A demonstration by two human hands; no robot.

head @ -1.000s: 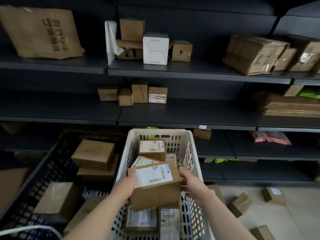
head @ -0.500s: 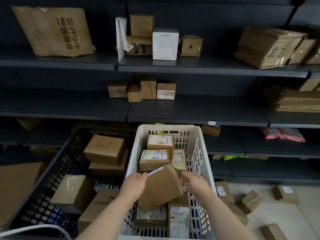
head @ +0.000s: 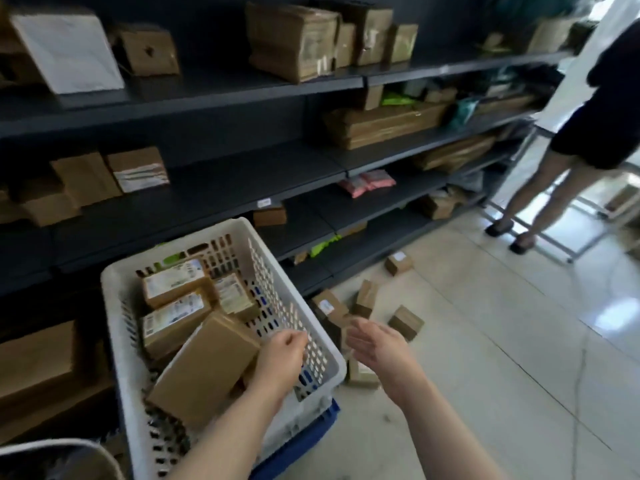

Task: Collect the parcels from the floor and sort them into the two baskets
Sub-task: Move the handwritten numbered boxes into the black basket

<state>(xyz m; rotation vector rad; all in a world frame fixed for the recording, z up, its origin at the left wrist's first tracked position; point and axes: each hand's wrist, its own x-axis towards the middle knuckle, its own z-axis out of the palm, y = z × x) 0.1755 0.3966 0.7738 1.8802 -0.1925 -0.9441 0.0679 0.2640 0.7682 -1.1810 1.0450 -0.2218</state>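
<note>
Plain parcel (head: 204, 368) lies tilted in white basket (head: 242, 230), lower centre, just left of the empty, loosely curled left hand (head: 282, 358); right hand (head: 372, 344) spread, holding nothing, outside the rim.

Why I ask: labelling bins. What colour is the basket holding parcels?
White; the basket shows best in head view.

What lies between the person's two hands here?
In the head view, the white basket's perforated wall lies between them: left hand over the basket, right hand outside it.
</note>
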